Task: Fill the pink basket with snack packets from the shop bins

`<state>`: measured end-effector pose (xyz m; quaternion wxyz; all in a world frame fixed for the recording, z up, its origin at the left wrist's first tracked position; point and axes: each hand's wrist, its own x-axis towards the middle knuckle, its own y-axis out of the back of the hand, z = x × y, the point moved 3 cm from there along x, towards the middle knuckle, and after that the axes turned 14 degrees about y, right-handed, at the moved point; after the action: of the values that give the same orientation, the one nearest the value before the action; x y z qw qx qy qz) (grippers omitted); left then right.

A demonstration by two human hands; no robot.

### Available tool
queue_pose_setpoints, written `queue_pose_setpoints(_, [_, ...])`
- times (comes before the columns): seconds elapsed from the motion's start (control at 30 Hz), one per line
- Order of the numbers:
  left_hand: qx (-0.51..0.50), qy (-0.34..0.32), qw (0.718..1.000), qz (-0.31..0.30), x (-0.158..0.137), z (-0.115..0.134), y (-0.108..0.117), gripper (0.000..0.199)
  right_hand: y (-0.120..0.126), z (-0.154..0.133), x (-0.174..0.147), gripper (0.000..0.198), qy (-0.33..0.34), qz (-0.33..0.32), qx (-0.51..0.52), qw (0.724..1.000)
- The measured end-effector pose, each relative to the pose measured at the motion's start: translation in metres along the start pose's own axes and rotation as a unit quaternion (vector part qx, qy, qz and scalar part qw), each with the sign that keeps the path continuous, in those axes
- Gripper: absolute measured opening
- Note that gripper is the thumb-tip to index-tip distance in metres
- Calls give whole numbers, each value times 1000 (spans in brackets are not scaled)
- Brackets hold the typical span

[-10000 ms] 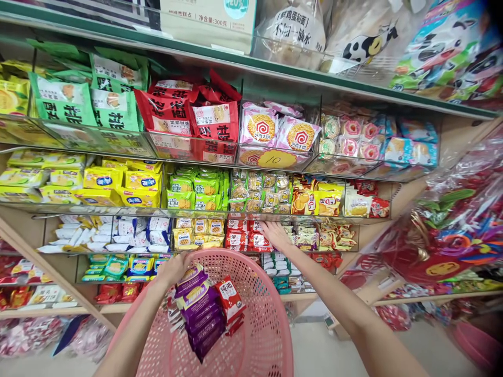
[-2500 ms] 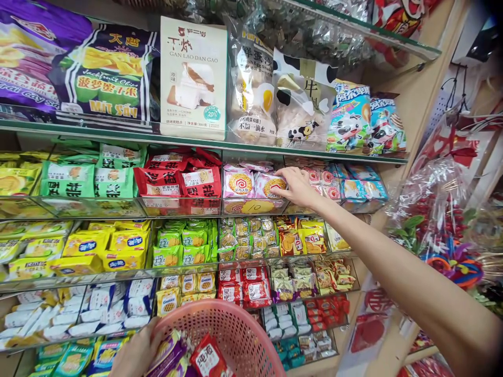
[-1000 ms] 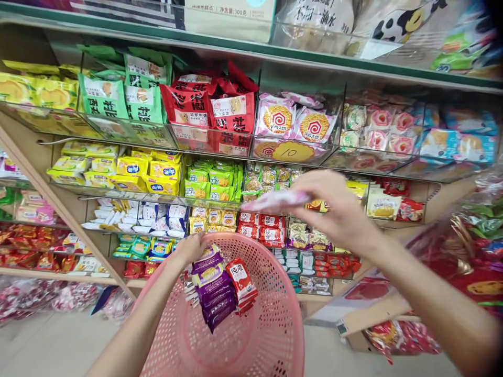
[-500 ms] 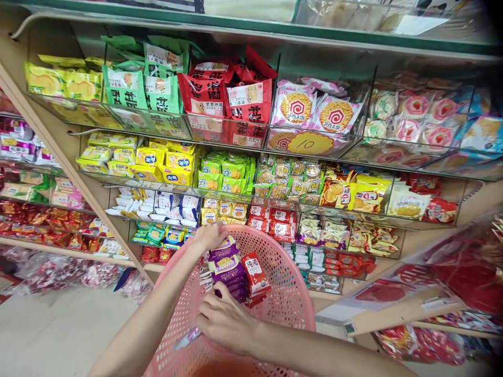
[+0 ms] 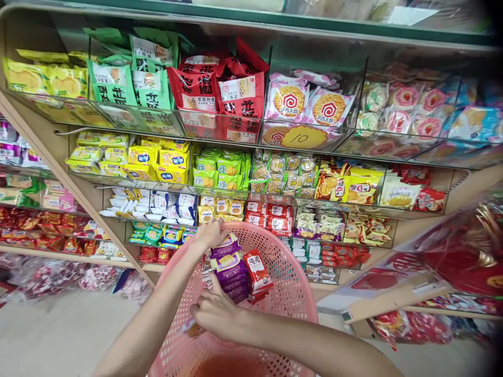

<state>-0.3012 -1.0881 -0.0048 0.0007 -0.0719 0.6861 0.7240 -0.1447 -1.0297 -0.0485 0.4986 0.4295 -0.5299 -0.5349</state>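
Observation:
A pink perforated plastic basket [image 5: 293, 272] stands in front of me. My left hand [image 5: 210, 234] is closed over its far left rim. Inside lie purple soda biscuit packets [image 5: 231, 272], stacked and overlapping, with red-and-white packets [image 5: 257, 269] against their right side. My right hand [image 5: 216, 311] is inside the basket, its thumb or forefinger close to the purple packets and the other fingers curled. From under those fingers a small shiny wrapped packet [image 5: 192, 328] sticks out, blurred and partly hidden by the hand.
Shelves with clear dividers hold red bags [image 5: 218, 94], green bags [image 5: 131, 84] and round biscuits [image 5: 288, 99]. A yellow label [image 5: 303, 137] reads 10. Lower rows hold small wrapped snacks. Plastic-wrapped red goods [image 5: 463, 262] jut in at the right. Tiled floor [image 5: 78, 330] lies below left.
The shelves have shifted slightly up and left in view. My right hand has moved a little left and up inside the basket. My left hand stays on the rim.

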Motion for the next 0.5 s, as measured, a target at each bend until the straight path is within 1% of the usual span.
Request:
queue_pose_setpoints(0.13, [2, 0, 1000, 2, -1, 0, 0, 47, -6, 2, 4, 12, -19, -18, -8, 1000])
queue_pose_setpoints(0.27, [5, 2, 1000, 3, -1, -1, 0, 47, -9, 3, 8, 17, -48, -75, -3, 996])
queue_pose_setpoints(0.5, [2, 1, 1000, -3, -3, 1, 3, 46, -5, 3, 23, 21, -81, -139, -10, 987])
